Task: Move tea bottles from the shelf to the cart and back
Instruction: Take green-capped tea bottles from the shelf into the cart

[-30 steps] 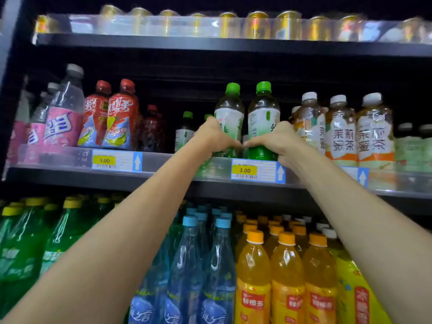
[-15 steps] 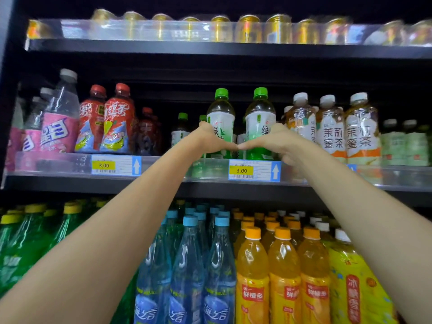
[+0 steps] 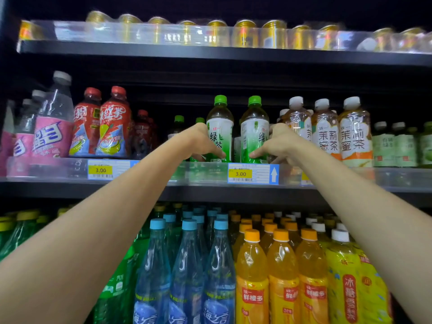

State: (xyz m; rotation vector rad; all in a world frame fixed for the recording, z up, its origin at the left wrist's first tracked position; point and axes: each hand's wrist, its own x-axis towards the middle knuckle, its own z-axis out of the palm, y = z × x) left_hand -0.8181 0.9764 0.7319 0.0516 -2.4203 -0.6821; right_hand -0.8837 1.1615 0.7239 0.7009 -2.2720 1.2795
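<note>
Two green-capped green tea bottles stand upright side by side at the front of the middle shelf [image 3: 210,190]. My left hand [image 3: 201,143] grips the lower part of the left tea bottle [image 3: 221,127], thumb across its front. My right hand [image 3: 278,143] grips the lower part of the right tea bottle [image 3: 254,127] from its right side. Both bottle bases sit behind the clear shelf rail. More green-capped bottles [image 3: 178,123] stand further back. No cart is in view.
Red tea bottles [image 3: 112,127] and pink-labelled bottles [image 3: 51,132] stand to the left, white-capped jasmine tea bottles [image 3: 339,134] to the right. Gold cans [image 3: 245,33] line the top shelf. Below are blue water bottles [image 3: 187,265] and orange drinks [image 3: 280,265].
My two hands have moved apart, so the two tea bottles now stand with a gap between them and their labels show more. The view has shifted slightly.
</note>
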